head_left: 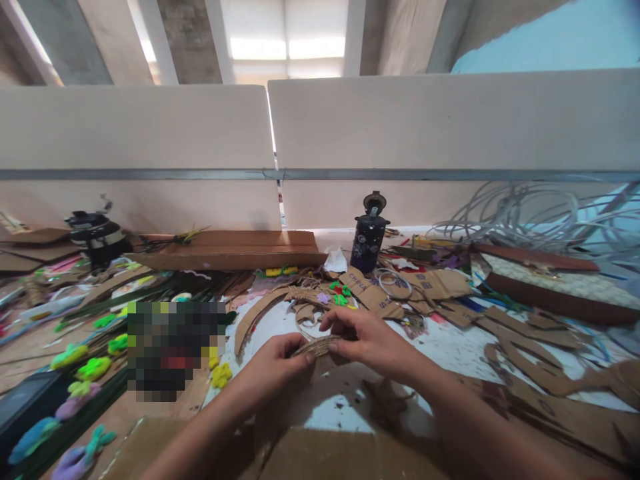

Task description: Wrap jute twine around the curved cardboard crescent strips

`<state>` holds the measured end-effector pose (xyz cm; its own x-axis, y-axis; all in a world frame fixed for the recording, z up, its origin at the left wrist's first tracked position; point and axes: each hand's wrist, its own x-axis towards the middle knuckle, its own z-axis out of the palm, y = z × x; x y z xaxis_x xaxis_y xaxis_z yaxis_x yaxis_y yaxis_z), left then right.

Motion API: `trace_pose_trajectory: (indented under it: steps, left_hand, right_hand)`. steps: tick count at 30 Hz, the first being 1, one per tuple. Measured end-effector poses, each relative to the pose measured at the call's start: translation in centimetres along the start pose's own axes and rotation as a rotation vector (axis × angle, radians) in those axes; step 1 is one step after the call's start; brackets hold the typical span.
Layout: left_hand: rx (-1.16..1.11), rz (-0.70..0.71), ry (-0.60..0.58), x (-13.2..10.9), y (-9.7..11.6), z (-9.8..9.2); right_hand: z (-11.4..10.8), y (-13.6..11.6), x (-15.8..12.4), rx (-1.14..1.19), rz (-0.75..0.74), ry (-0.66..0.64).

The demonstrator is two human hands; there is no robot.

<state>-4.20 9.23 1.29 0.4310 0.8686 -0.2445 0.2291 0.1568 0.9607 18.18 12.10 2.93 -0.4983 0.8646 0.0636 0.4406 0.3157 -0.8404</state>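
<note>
Both my hands meet over the middle of a cluttered craft table. My left hand [275, 365] and my right hand [367, 340] pinch the two ends of a small curved piece wrapped in brown twine [320, 345]. Fingers of both hands are closed on it. Curved cardboard strips [257, 313] lie just beyond the hands, with small green and red felt flowers [340, 293] among them.
A dark bottle with an open cap [369, 237] stands at the back centre. A long cardboard piece [230, 252] lies at the back left, a black jar [97, 237] at the far left. Cardboard scraps [530, 347] and a woven box [545, 280] fill the right; bright pipe-cleaner flowers [93, 367] the left.
</note>
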Motion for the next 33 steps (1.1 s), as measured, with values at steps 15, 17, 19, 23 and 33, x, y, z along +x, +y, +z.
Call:
trace_pose_trajectory:
  steps: [15,17,19,23,33]
  left_hand:
    - [0.017,0.010,-0.006,0.0,0.3,0.5]
    - [0.029,-0.018,0.000,-0.1,0.7,0.5]
    - [0.041,-0.046,0.015,-0.3,1.2,0.3]
    - [0.038,-0.076,0.025,-0.6,1.5,-0.2]
    - [0.062,-0.085,0.043,-0.5,1.1,-1.2]
  right_hand:
    - [0.2,-0.9,-0.1,0.047,0.019,-0.045]
    - [-0.5,-0.7,-0.1,-0.037,-0.013,-0.022]
    - [-1.4,-0.3,0.1,-0.100,-0.042,0.005]
    - [-2.9,0.6,0.4,-0.115,0.004,0.014]
    - [-4.9,1.0,0.4,0.082,0.060,-0.115]
